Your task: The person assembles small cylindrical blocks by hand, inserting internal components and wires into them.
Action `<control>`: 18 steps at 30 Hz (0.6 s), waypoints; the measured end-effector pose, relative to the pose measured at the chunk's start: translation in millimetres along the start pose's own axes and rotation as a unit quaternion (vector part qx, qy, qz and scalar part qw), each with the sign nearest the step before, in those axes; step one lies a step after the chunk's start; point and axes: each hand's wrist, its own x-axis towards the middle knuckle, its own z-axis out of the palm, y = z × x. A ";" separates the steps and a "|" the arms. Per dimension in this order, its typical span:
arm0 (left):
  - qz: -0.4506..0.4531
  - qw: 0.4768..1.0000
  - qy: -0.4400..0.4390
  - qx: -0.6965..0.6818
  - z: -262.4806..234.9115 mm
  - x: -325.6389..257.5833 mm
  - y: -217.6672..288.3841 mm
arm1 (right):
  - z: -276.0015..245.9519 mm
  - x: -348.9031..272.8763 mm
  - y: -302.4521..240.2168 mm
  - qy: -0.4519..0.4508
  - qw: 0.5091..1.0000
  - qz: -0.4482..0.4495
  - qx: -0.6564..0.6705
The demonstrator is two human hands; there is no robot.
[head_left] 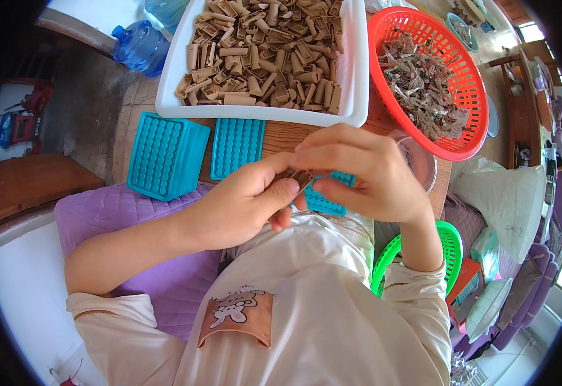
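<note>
My left hand [245,202] and my right hand [364,174] meet close to my chest, both pinching one small brown tube-like piece [299,177]. Directly under the hands lies a turquoise tray with rows of holes [325,201], mostly hidden by my fingers. Beyond my hands, a white tray [357,77] holds a heap of tan tube pieces [265,51]. To the right stands a red mesh basket [471,77] filled with thin brownish-silver bits [419,80].
A stack of turquoise hole trays [165,154] and one flat tray [237,147] sit on the wooden table. A clear bowl [422,164] is beside my right hand. A green basket [451,241], blue water bottles [141,45] and a purple cushion [110,209] surround me.
</note>
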 end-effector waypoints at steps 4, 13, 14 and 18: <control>-0.015 0.997 0.041 0.058 0.2 -2.8 0.7 | -48.1 -6.7 20.2 0.176 0.943 0.215 -0.185; -0.055 0.998 0.012 0.033 8.9 -4.0 -10.4 | -164.3 -135.3 111.7 0.093 0.755 0.509 -0.402; -0.062 0.997 0.007 0.038 10.6 -5.4 -11.7 | -165.0 -138.0 126.4 0.092 0.757 0.507 -0.401; -0.068 0.996 0.006 0.053 12.9 -4.8 -17.0 | -162.4 -126.9 149.6 0.281 0.852 0.422 -0.129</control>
